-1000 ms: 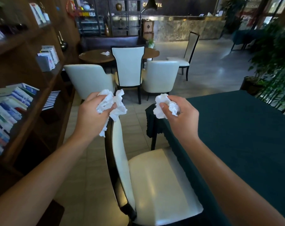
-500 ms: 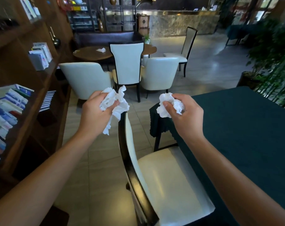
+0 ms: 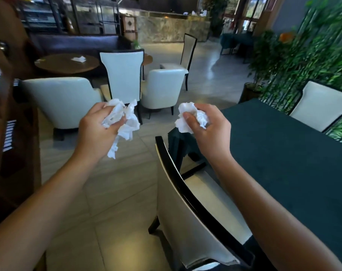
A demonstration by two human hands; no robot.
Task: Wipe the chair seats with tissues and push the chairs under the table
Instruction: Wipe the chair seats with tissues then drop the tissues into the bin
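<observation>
Hotel lobby or café lounge: marble-fronted reception counter (image 3: 172, 26) at back, round wooden table (image 3: 66, 64) ringed by white upholstered chairs (image 3: 62, 100), green-clothed dining table (image 3: 283, 153), bamboo plants (image 3: 303, 55), tiled floor (image 3: 117, 192).

Pale tiled floor (image 3: 115, 192) stretches ahead of me to a stone-fronted counter (image 3: 172, 26). A round wooden table (image 3: 64, 64) stands left with white armchairs (image 3: 64, 100) near it; green bamboo plants (image 3: 311, 55) line my right.
</observation>
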